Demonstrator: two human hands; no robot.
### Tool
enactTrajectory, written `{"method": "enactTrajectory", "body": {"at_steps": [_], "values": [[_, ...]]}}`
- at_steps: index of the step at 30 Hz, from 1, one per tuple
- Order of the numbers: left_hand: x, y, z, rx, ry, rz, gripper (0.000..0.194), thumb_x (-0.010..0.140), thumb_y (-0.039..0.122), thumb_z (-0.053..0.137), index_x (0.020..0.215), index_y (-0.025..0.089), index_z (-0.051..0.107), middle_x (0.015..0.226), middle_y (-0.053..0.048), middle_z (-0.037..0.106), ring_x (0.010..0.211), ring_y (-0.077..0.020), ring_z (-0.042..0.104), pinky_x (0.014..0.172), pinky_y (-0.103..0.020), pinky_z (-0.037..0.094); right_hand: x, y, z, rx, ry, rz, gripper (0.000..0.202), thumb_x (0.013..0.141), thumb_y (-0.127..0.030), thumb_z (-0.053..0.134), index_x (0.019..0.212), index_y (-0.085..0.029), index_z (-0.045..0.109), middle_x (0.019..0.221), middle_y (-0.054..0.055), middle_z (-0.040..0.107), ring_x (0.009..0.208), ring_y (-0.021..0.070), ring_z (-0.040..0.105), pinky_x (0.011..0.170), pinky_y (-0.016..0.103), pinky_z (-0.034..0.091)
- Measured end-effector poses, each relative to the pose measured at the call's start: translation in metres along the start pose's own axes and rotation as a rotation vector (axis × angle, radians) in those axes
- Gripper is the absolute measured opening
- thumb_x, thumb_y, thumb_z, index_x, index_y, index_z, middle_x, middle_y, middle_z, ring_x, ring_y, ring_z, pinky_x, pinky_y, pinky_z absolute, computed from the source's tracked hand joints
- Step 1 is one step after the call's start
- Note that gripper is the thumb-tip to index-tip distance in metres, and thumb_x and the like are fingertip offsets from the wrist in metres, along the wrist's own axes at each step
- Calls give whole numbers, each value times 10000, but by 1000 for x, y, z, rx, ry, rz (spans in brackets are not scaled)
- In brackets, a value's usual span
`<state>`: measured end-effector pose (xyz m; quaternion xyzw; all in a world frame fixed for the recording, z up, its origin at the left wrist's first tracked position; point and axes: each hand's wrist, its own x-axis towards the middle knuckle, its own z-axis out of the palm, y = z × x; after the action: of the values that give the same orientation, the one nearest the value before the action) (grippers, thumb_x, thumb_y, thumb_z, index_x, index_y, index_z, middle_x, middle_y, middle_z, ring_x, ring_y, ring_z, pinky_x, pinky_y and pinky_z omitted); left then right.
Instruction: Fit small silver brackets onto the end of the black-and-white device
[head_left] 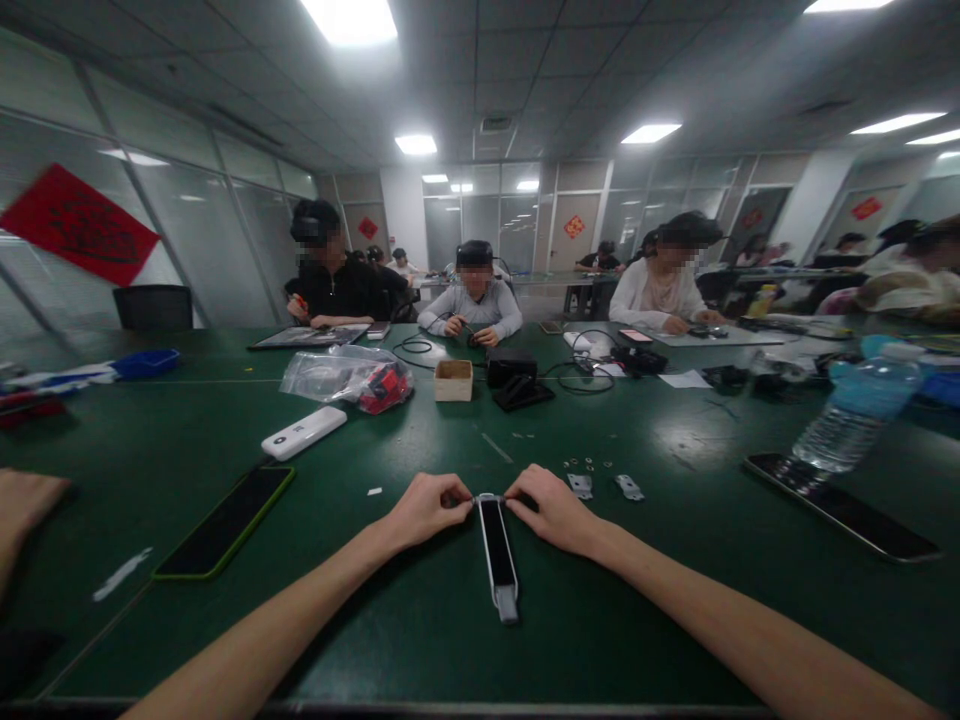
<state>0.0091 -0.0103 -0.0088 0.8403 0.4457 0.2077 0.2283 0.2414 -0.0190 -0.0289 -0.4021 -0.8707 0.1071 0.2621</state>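
Observation:
A long narrow device [498,552] with a black face and a white casing lies on the green table [420,640], its length running away from me. My left hand [426,508] pinches its far end from the left. My right hand [551,508] pinches the same end from the right. Both sets of fingertips meet at the device's top edge. Just right of my right hand lie two small metal brackets [579,485] [629,487] and several tiny parts [588,463].
A green-cased phone [225,522] and a white remote-like device [303,432] lie to the left, a second phone [840,505] and a water bottle [859,405] to the right. A plastic bag [349,376], a small box [454,380] and cables sit mid-table. Several people work along the far side; another person's hand [22,500] rests at far left.

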Motion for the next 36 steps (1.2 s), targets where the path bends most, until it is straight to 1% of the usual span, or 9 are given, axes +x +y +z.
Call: {"method": "enactTrajectory", "body": {"at_steps": [8, 18, 22, 27, 32, 36], "values": [[0, -1, 2, 18, 9, 6, 172, 784, 272, 587, 839, 143, 686, 669, 13, 660, 544, -95, 547, 533, -175, 411, 0, -1, -1, 17, -5, 9, 100, 856, -197, 538, 868, -163, 632, 862, 52, 631, 808, 171, 539, 728, 316, 448], [0, -1, 1, 46, -1, 29, 194, 810, 294, 579, 885, 153, 689, 730, 4, 672, 585, -104, 551, 567, -186, 413, -1, 3, 3, 18, 9, -5, 99, 858, -203, 538, 863, -164, 630, 843, 44, 624, 794, 162, 534, 715, 305, 449], [1, -4, 1, 37, -8, 34, 199, 813, 310, 583, 896, 162, 686, 750, 4, 678, 599, -108, 559, 572, -188, 412, -1, 1, 1, 22, 4, -2, 96, 856, -192, 535, 866, -169, 628, 850, 42, 624, 790, 159, 539, 701, 297, 450], [2, -7, 3, 28, 3, 30, 191, 814, 309, 587, 887, 160, 682, 758, 2, 680, 590, -108, 559, 571, -190, 412, 0, -2, -2, -5, 9, -3, 73, 833, -165, 555, 831, -160, 629, 824, 51, 630, 792, 172, 537, 722, 316, 446], [2, -7, 3, 14, 4, 32, 181, 808, 303, 601, 883, 161, 684, 757, 2, 677, 602, -113, 566, 579, -192, 415, 0, -2, -2, 14, -11, 15, 102, 854, -192, 534, 855, -165, 632, 852, 53, 631, 791, 168, 537, 706, 311, 452], [2, -7, 3, 18, 2, 37, 174, 807, 297, 600, 883, 168, 688, 765, 4, 679, 609, -114, 565, 586, -193, 414, 0, -1, -1, 18, -5, 1, 117, 861, -207, 526, 862, -166, 635, 850, 55, 631, 792, 168, 537, 708, 310, 452]]}}
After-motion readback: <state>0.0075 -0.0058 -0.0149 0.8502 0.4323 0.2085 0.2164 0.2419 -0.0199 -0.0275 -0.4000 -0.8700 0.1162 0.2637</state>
